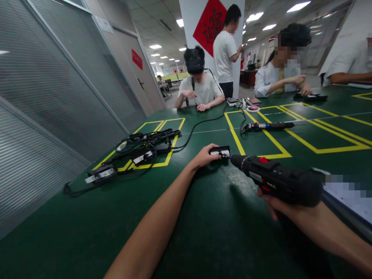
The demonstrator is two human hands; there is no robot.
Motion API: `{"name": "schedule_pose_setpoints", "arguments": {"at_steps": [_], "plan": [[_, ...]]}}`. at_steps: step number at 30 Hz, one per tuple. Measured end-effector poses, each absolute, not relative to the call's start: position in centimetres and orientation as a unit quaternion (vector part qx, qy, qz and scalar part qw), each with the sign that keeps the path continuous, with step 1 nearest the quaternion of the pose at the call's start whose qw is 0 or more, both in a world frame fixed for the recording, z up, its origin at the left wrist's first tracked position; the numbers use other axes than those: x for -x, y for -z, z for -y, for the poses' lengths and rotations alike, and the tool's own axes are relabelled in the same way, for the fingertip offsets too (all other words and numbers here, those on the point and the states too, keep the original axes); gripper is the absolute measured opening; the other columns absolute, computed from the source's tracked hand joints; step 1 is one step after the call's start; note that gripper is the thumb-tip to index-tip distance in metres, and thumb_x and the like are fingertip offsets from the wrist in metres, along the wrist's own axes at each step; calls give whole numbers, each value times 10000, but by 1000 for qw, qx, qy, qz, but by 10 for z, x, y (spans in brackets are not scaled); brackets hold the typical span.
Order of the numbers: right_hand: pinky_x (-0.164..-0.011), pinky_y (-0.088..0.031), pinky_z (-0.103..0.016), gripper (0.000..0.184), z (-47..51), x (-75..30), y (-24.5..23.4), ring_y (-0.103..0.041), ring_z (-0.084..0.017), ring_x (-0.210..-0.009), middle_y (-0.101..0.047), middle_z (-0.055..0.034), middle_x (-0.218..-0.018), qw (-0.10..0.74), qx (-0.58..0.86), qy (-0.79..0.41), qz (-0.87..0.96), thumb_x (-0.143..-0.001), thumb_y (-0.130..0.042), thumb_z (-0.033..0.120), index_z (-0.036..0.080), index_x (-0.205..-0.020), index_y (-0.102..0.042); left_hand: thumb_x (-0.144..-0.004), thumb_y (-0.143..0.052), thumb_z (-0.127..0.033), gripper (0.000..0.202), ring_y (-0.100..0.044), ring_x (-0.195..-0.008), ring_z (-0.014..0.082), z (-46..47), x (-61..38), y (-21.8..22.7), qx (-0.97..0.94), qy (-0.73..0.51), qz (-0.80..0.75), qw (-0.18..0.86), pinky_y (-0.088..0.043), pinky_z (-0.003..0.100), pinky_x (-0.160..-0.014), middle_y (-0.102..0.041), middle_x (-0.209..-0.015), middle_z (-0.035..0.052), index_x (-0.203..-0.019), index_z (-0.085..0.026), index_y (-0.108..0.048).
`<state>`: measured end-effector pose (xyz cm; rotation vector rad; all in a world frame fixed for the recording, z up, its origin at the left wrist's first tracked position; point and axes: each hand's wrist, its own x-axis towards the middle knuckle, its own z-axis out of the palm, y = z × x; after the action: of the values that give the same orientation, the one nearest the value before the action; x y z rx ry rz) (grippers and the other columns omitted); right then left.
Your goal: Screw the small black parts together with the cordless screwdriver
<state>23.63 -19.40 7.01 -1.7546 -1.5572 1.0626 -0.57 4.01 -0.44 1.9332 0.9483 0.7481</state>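
My left hand [205, 156] grips a small black box [223, 149] with a white patch on its near side, close to the green tabletop. In my right hand [286, 207] is a black cordless drill [276, 179] with red parts, held by its handle and pointing left. The drill's tip is at the right end of the box; whether they touch, I cannot tell. My right fingers are partly hidden behind the drill body.
Several black devices with cables [142, 149] lie at left among yellow tape lines. A slim pen-shaped tool [270, 126] and a pink round item [253, 108] lie farther back. A blurred flat object [348, 201] is at right. Two people wearing headsets sit across the table [87, 217].
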Motion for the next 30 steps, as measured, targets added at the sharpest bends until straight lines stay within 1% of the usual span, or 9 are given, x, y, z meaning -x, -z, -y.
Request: {"name": "schedule_pose_setpoints", "arguments": {"at_steps": [5,9,14,21,27,30], "plan": [[-576,-519,-352,293,201,-232,-75,-660,-223,-640,-657,-8,-636,283,656,-406,569,-829,-561,489,249,-958,-671,-696,-693,-331,514,-609,-916,173,-41,6,4,-769,-300,-377,419,-482,296,-837,-645,-1066,59,-1154,-145,-555],[-522,-521,-321,240,206,-228,-79,-674,-215,-603,-659,-12,-619,293,641,-434,560,-823,-585,446,254,-926,-687,-696,-687,-317,506,-611,-926,176,-40,6,2,-767,-292,-392,415,-484,302,-850,-649,-1067,58,-1155,-148,-556],[-521,-531,-317,214,206,-225,-80,-672,-201,-589,-688,-23,-672,308,643,-434,551,-813,-604,416,245,-916,-681,-703,-683,-331,513,-609,-936,182,-39,7,2,-774,-294,-384,409,-479,315,-865,-646,-1074,59,-1164,-146,-555],[-509,-526,-297,186,203,-226,-76,-677,-194,-595,-677,-14,-651,309,638,-437,553,-809,-606,390,245,-892,-686,-708,-680,-338,498,-611,-929,182,-42,7,5,-776,-295,-382,406,-481,322,-865,-647,-1064,60,-1152,-146,-560],[-460,-511,-287,232,201,-223,-82,-669,-188,-552,-669,1,-622,322,637,-417,563,-796,-611,356,244,-983,-691,-711,-677,-325,491,-612,-941,184,-42,6,5,-779,-293,-383,401,-480,316,-869,-649,-1075,57,-1156,-153,-563],[-473,-523,-283,224,198,-222,-85,-674,-185,-565,-694,-4,-658,329,634,-401,574,-780,-631,329,248,-977,-700,-712,-678,-335,498,-610,-943,184,-41,6,4,-779,-293,-380,403,-478,316,-869,-648,-1079,56,-1162,-155,-562]]}}
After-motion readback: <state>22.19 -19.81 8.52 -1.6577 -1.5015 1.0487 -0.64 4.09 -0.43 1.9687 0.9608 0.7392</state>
